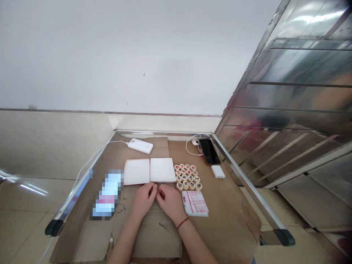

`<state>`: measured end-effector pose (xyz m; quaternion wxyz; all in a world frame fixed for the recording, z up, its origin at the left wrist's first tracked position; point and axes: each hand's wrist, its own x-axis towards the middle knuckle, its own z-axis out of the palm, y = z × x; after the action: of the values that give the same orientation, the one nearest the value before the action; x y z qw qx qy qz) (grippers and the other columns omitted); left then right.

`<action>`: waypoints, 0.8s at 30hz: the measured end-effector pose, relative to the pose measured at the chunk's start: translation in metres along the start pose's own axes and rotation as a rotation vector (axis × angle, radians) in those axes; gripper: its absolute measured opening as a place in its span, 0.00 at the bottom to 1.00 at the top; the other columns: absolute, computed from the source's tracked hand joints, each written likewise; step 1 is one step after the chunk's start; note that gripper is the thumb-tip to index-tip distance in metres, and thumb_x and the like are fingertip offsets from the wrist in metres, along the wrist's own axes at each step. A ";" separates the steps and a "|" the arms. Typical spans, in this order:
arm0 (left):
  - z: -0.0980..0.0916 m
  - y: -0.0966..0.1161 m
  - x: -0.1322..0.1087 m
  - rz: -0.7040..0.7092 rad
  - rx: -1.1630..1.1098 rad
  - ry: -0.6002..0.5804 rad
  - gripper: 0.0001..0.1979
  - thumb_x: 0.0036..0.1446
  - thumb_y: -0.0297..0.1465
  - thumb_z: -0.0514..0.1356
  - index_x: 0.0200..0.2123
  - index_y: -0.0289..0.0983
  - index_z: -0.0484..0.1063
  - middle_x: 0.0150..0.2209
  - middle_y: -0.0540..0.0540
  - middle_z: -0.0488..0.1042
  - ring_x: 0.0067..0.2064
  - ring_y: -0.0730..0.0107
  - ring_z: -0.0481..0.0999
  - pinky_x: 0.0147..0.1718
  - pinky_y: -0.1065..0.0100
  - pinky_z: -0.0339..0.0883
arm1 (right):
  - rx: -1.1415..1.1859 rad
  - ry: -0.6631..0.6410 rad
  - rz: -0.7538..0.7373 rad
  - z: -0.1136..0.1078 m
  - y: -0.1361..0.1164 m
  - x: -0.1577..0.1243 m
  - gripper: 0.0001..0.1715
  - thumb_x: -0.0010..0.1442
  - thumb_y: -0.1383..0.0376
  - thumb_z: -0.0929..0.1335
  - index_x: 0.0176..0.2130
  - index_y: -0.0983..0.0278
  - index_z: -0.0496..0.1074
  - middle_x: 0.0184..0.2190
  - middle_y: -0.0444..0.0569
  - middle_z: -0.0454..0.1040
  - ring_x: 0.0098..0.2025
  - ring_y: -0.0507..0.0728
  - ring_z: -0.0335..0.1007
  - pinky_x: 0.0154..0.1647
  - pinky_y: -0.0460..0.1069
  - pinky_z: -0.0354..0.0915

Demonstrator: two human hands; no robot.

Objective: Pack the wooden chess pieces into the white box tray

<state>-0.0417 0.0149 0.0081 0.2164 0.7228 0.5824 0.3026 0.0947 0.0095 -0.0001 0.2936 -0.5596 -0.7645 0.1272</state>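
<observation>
My left hand (145,196) rests on the cardboard in a loose fist, with nothing showing in it. Close against it, my right hand (167,200) is curled the same way and has a red string (183,222) round the wrist. Just beyond my hands lie the two halves of an open white box, the left half (136,172) and the right half (162,170), side by side. Right of them, Chinese chess pieces (188,177) stand in rows, red characters at the back and black in front. A folded sheet with red lines (195,203) lies nearer, beside my right hand.
A blurred-out phone (107,194) is at the left. A white power bank (140,145) with a cable lies at the back. At the back right are a black phone (210,151) and a white charger (218,172). Metal rails (247,187) edge the cardboard-covered table.
</observation>
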 end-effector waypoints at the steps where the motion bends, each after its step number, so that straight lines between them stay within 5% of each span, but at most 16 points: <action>1: 0.000 0.000 0.000 -0.001 -0.002 -0.005 0.16 0.61 0.37 0.45 0.24 0.39 0.64 0.24 0.49 0.71 0.28 0.69 0.70 0.29 0.70 0.59 | 0.003 -0.002 0.003 -0.001 0.000 0.000 0.13 0.60 0.67 0.63 0.23 0.62 0.62 0.21 0.40 0.67 0.23 0.49 0.60 0.25 0.45 0.47; 24: 0.000 -0.001 0.000 -0.010 -0.001 -0.007 0.17 0.61 0.37 0.45 0.24 0.39 0.65 0.24 0.49 0.71 0.27 0.69 0.69 0.29 0.70 0.59 | -0.016 0.004 -0.003 0.000 0.000 0.000 0.13 0.60 0.66 0.62 0.24 0.62 0.62 0.20 0.41 0.67 0.23 0.49 0.60 0.25 0.45 0.47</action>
<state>-0.0422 0.0150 0.0077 0.2206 0.7207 0.5852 0.2992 0.0948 0.0092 0.0002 0.2908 -0.5610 -0.7658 0.1195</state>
